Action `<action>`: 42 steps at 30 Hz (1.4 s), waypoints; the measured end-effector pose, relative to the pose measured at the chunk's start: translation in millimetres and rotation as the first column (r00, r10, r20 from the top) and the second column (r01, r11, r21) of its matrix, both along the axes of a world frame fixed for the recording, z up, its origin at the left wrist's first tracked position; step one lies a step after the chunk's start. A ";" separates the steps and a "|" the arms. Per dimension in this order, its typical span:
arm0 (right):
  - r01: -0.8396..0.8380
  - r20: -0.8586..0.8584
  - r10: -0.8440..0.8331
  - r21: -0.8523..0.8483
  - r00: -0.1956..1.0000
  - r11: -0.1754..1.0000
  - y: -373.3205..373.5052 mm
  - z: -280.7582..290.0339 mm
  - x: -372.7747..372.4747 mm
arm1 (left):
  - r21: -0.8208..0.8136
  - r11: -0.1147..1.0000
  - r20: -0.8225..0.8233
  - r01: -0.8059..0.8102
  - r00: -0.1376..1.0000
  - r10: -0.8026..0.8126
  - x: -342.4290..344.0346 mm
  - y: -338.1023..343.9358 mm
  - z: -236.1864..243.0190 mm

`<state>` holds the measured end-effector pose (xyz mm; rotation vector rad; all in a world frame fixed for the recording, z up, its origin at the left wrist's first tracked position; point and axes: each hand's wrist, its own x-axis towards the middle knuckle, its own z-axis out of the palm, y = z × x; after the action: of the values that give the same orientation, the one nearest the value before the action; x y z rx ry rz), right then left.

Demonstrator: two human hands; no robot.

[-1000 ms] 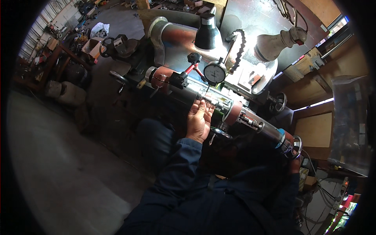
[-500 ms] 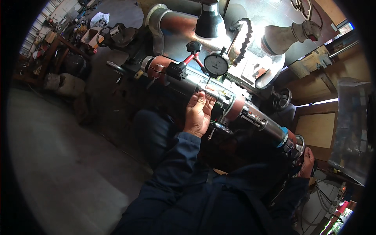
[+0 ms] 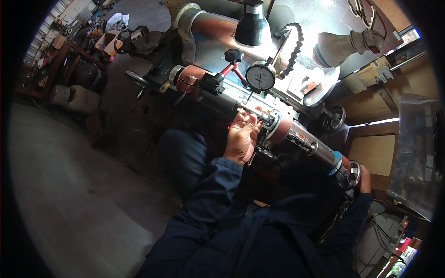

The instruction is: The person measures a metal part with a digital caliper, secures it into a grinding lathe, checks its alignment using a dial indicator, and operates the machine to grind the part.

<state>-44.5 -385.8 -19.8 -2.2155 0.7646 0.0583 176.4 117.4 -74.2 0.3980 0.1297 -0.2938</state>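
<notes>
A: Left hand?
B: Bare left hand (image 3: 242, 140), palm up, fingers bent up against the slim, bright steel shaft (image 3: 253, 110). Touching, it seems. Full grasp or not, can't tell: fingertips partly hidden.
A: Shaft looks?
B: Thin, bare metal, shiny, glare on it. Partly covered by the fingers, so surface detail too small to read.
A: Where?
B: Along the near edge of the long, dark metal machine, between the dark grey metal cylinder (image 3: 218, 103) and the thick red-brown collar (image 3: 281, 129). Runs slantwise, down toward the machine's right end.
A: Above it?
B: Round dial gauge (image 3: 260, 77), pale face, dark rim, on a red jointed arm (image 3: 227, 70) with a black lobed knob (image 3: 234, 56). Thin stem points down at the shaft. Contact unclear.
A: Right hand?
B: Right hand (image 3: 365, 180), at the outer side of the shiny chrome handwheel (image 3: 356, 175), machine's right end. Fingers mostly hidden, can't tell if clenched round the rim.
A: Lights?
B: Black cone-shaped lamp (image 3: 252, 28) over the machine's far edge, dirty off-white lamp (image 3: 340, 48) farther right.
</notes>
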 end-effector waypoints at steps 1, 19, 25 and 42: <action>0.081 0.025 -0.079 -0.106 0.997 0.991 13.0 25.7 4.7 | 0.055 0.998 0.022 -0.003 1.000 0.002 -1.3 0.0 8.1; -0.435 0.727 0.477 -0.268 0.495 0.860 399.6 112.1 175.7 | 0.195 0.980 0.082 -0.026 0.997 0.010 -0.1 -8.6 11.5; -0.415 0.524 0.652 -0.506 0.548 0.756 428.0 82.1 201.6 | 0.177 0.983 0.127 -0.040 0.992 0.018 2.3 -9.2 4.3; -0.462 0.340 0.780 -0.656 0.525 0.597 436.5 65.0 213.6 | 0.153 0.988 0.073 -0.003 0.997 -0.009 5.4 -4.0 7.8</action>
<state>169.1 50.7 45.2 -2.6538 -0.5309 -0.5255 181.8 113.4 -66.4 0.5604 0.0797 -0.2726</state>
